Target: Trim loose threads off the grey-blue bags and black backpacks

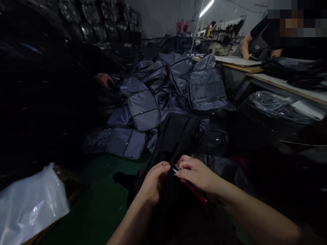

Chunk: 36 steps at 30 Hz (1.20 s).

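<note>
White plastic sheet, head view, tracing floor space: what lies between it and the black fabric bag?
Only green floor, seen in the head view.

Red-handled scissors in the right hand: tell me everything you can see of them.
The red-handled scissors are small, with a slim, glossy red handle that looks like plastic and short, bright metal blades. The person's right hand grips them, its fingers hiding the middle. The handle slants down and away to the right, while the blade tips point towards the left hand, at the dark fabric of a black bag. Whether the blades are open is too small to tell.
</note>
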Each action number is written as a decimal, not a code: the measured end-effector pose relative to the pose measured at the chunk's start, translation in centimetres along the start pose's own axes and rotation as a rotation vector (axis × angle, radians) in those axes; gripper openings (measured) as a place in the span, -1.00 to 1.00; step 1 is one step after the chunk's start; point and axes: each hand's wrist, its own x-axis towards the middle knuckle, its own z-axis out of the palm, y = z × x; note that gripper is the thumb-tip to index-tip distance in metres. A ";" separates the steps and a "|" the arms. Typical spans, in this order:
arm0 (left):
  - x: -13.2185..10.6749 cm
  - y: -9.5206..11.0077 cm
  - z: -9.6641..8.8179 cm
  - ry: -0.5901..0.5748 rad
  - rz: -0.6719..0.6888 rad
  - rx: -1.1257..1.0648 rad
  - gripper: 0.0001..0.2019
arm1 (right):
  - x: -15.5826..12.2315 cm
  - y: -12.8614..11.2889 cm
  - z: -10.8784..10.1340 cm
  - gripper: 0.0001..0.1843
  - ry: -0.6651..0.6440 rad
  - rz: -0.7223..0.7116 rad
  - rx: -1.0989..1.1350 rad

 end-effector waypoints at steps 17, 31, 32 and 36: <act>0.0 0.0 -0.1 0.019 -0.023 -0.066 -0.84 | -0.1 -0.5 0.0 -0.78 -0.009 0.009 0.030; 0.1 -0.3 -0.4 0.016 -0.013 -0.074 -0.88 | 0.1 -0.2 0.0 -0.77 -0.009 -0.004 0.023; 0.2 -0.3 -0.4 0.019 -0.010 -0.070 -0.88 | 0.1 -0.1 0.0 -0.77 -0.009 -0.006 0.022; 0.3 -0.3 -0.4 0.020 -0.006 -0.056 -0.89 | 0.0 0.1 0.0 -0.76 -0.005 -0.006 0.014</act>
